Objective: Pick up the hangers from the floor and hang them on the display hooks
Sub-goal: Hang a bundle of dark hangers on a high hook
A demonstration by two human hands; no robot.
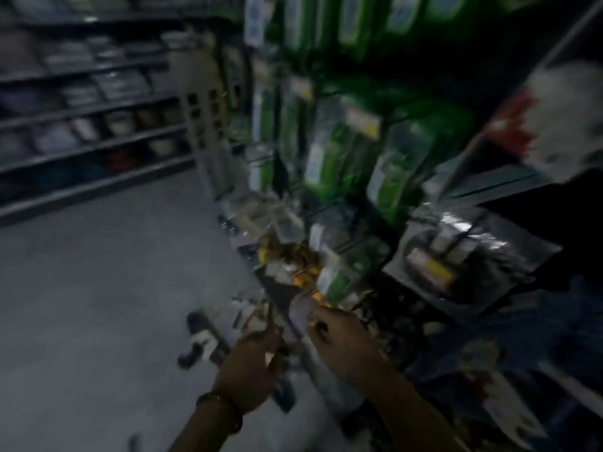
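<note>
Left hand (257,363), grip unclear; right hand (342,340) seemingly pinches a pale flat packet (301,313), next needing threading onto dark wire hooks (326,207) above its fingertips.

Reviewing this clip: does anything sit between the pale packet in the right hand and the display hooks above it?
Yes, likely. The right hand pinches the pale packet just under hanging green packs, which crowd the lowest hooks. Blur hides whether any hook tip is free.
</note>
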